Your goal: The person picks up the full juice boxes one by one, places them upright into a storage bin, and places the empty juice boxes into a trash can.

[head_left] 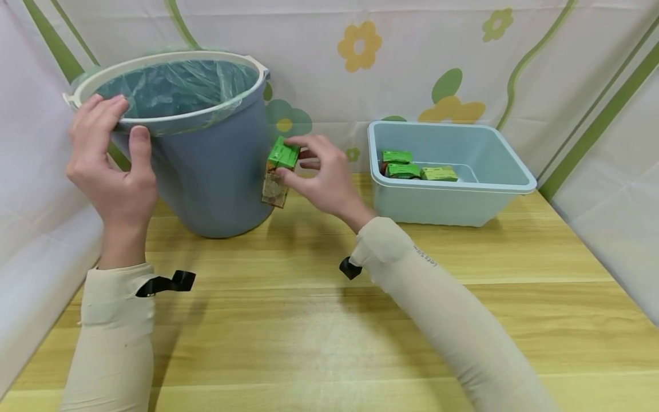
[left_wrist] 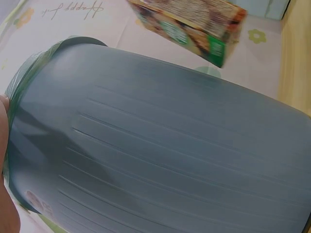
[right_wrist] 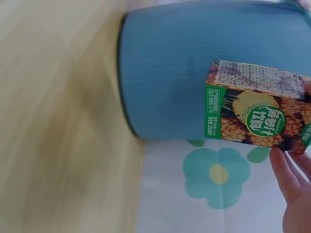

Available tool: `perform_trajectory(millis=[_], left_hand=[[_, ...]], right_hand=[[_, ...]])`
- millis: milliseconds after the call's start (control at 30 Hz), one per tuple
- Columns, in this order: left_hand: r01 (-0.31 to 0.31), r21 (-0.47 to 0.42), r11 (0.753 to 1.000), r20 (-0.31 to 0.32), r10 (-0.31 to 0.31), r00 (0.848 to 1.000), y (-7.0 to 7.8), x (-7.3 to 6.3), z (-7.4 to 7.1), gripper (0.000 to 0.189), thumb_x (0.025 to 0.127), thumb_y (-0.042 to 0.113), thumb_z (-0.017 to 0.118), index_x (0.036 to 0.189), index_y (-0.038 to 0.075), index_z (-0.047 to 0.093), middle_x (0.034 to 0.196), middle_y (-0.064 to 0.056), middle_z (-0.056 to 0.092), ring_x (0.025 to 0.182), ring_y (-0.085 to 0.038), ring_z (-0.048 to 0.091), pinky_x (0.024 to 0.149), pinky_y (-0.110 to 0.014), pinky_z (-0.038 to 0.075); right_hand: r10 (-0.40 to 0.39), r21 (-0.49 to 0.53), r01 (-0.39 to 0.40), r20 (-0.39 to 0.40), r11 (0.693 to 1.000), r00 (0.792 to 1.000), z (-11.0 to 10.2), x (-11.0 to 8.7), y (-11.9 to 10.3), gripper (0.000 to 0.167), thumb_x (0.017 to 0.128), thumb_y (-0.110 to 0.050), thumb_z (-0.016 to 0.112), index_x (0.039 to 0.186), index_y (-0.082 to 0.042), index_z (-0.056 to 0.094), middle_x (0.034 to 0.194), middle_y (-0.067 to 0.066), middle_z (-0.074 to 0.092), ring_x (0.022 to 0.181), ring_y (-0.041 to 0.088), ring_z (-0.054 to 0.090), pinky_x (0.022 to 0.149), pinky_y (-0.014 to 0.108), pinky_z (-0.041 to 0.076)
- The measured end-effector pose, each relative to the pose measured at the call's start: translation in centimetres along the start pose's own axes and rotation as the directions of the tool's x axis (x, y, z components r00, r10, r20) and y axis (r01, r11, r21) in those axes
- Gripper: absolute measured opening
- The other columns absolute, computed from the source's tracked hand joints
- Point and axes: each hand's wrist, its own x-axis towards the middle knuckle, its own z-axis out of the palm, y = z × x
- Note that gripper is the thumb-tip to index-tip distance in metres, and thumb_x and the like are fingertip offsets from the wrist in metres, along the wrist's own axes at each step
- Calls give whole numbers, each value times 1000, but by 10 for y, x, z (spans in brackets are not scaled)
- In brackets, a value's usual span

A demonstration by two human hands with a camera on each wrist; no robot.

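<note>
My right hand [head_left: 328, 178] pinches a small juice carton [head_left: 275, 186] near its green top, thumb on one side and fingers on the other. In the right wrist view the carton [right_wrist: 252, 114] shows pineapple pictures and green labels. It hangs upright, slightly tilted, beside the right wall of a blue bin [head_left: 216, 166], above the table. My left hand [head_left: 110, 166] holds the bin's rim at the near left, its thumb outside. A clear greenish bag [head_left: 180, 86] lines the bin. In the left wrist view, the bin's wall [left_wrist: 170, 131] fills most of the picture.
To the right stands a light blue tub [head_left: 432, 203] with several green-topped cartons [head_left: 403, 170] in its left part. Both containers stand on a wooden table [head_left: 309, 320]. A white flowered cloth [head_left: 319, 51] hangs close behind them, with white cloth at both sides.
</note>
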Motion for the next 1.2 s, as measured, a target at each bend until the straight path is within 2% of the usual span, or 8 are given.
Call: perform_trajectory(millis=[200, 367, 567, 700, 933, 1033, 1133, 1200], left_hand=[[1, 26, 1000, 15, -1, 1000, -1, 0, -1, 34, 93, 29, 66, 119, 14, 82, 125, -5, 79, 134, -11, 63, 126, -29, 39], [2, 23, 1000, 11, -2, 1000, -1, 0, -1, 34, 93, 30, 67, 118, 13, 82, 124, -5, 80, 134, -11, 63, 125, -29, 40], [5, 18, 1000, 9, -5, 1000, -1, 0, -1, 34, 93, 30, 67, 118, 13, 82, 124, -5, 80, 133, -11, 64, 125, -29, 40], [5, 16, 1000, 8, -5, 1000, -1, 0, 0, 34, 93, 30, 67, 118, 13, 82, 124, -5, 80, 133, -11, 64, 125, -29, 40], [11, 5, 1000, 14, -11, 1000, -1, -1, 4, 34, 93, 30, 66, 118, 15, 82, 124, -5, 80, 133, -11, 64, 125, -29, 40], [12, 5, 1000, 18, -12, 1000, -1, -1, 4, 33, 93, 30, 66, 119, 16, 82, 124, -5, 80, 133, -10, 63, 126, -29, 39], [18, 4, 1000, 14, -18, 1000, -1, -1, 1, 33, 93, 30, 66, 119, 16, 82, 124, -4, 80, 133, -11, 64, 125, -28, 39], [20, 5, 1000, 6, -20, 1000, -1, 0, -2, 33, 93, 31, 67, 118, 16, 82, 123, -4, 80, 132, -11, 64, 125, -28, 40]], right_hand=[[-48, -4, 48, -65, 999, 997, -9, 8, -16, 47, 93, -21, 81, 137, -10, 69, 128, 10, 67, 113, 20, 72, 97, 24, 61], [-101, 0, 102, -147, 995, 984, -18, 17, -31, 47, 92, -20, 81, 136, -10, 70, 126, 10, 67, 110, 17, 72, 96, 27, 62], [-202, -3, 208, -260, 978, 944, -30, 28, -51, 48, 92, -19, 79, 137, -5, 68, 127, 13, 67, 111, 19, 72, 94, 25, 61], [-263, -23, 270, -305, 963, 915, -37, 37, -65, 50, 92, -18, 79, 138, -3, 67, 130, 15, 65, 114, 18, 70, 96, 24, 60], [-366, -100, 353, -306, 930, 879, -44, 53, -89, 53, 95, -21, 76, 141, 1, 63, 138, 17, 59, 127, 17, 64, 99, 21, 57], [-371, -84, 364, -300, 928, 879, -37, 61, -99, 54, 95, -21, 78, 141, 3, 62, 142, 18, 58, 133, 16, 61, 101, 20, 56], [-359, -55, 358, -270, 932, 894, -23, 67, -107, 55, 95, -19, 81, 141, 4, 60, 145, 17, 57, 137, 16, 59, 104, 18, 55], [-372, -51, 371, -244, 927, 896, -11, 72, -111, 55, 96, -18, 80, 142, 5, 59, 144, 18, 57, 137, 16, 59, 105, 17, 54]])
